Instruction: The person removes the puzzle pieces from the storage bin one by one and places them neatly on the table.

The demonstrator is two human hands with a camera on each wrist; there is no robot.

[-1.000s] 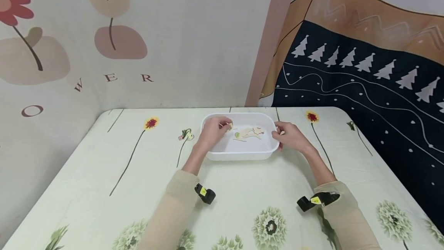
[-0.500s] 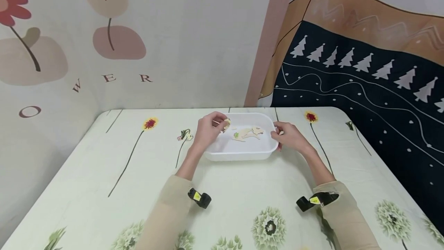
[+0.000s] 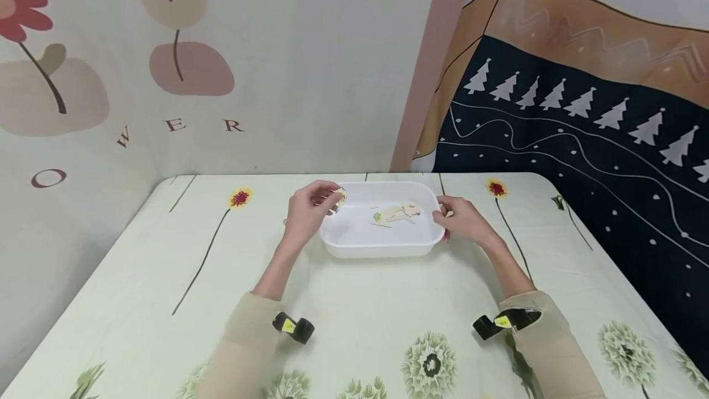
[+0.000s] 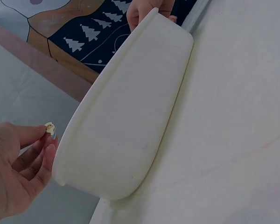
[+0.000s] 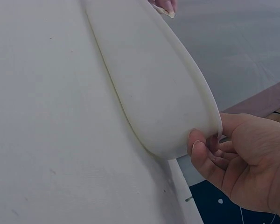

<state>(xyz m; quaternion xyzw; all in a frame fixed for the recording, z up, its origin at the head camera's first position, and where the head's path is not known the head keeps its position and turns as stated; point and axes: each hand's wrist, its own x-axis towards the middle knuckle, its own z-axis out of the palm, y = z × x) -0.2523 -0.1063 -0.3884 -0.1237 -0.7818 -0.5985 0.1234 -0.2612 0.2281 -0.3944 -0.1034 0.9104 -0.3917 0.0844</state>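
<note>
Head view: left hand (image 3: 306, 208) is pinching a small piece (image 3: 341, 197) by the far left corner of the tray (image 3: 382, 244), right hand (image 3: 461, 217) is gripping its right edge; a slackening pinch could be risking a drop.

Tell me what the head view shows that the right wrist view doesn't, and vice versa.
Only the head view shows the inside of the white, rounded rectangular tub, with thin cream-coloured flat pieces lying in it, plus two beige fabric sleeves.

Only the right wrist view shows the palm side of the right hand, its fingertips curled against the tub's outer wall.

Both show the tub, the right hand gripping its edge, and the left hand pinching a small cream-coloured piece.
</note>
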